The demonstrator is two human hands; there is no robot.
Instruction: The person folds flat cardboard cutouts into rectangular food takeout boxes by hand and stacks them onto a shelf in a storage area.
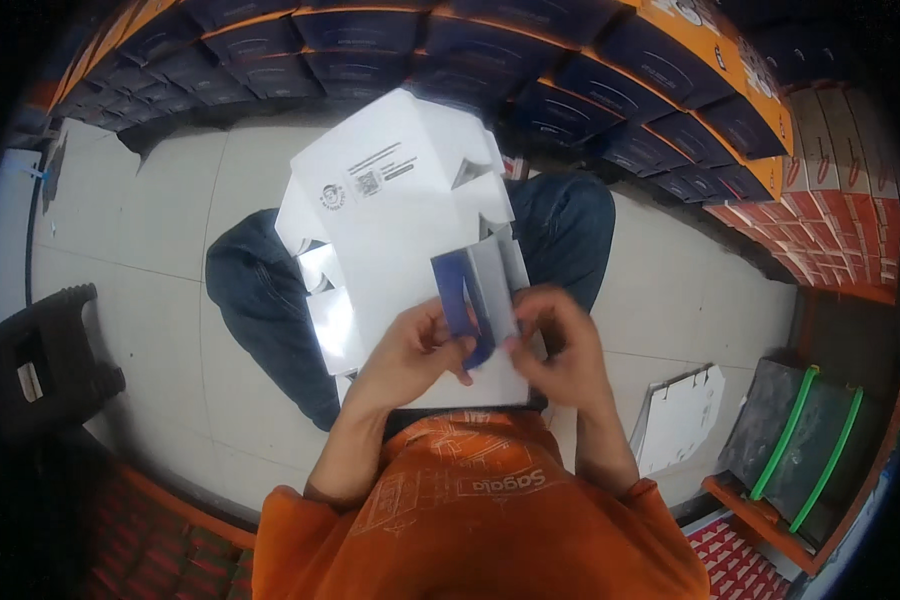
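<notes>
A large unfolded white cardboard box blank [390, 240], with black print and cut flaps, lies across my lap. Above its near right part I hold a small folded carton [454, 285], blue on one panel and pale grey-white on another, standing partly open. My left hand [415, 350] pinches the lower end of the blue panel between thumb and fingers. At the pale panel's lower edge, my right hand [560, 345] is closed with thumb and fingers. Whether the small carton is joined to the white blank cannot be made out.
Stacked dark blue and orange boxes [360, 65] line the far side. Red and white boxes [820, 200] are stacked at the right. A dark plastic stool [45, 370] stands left. Flat white cardboard [682, 415] lies right, near dark bundles with green strips [785, 435].
</notes>
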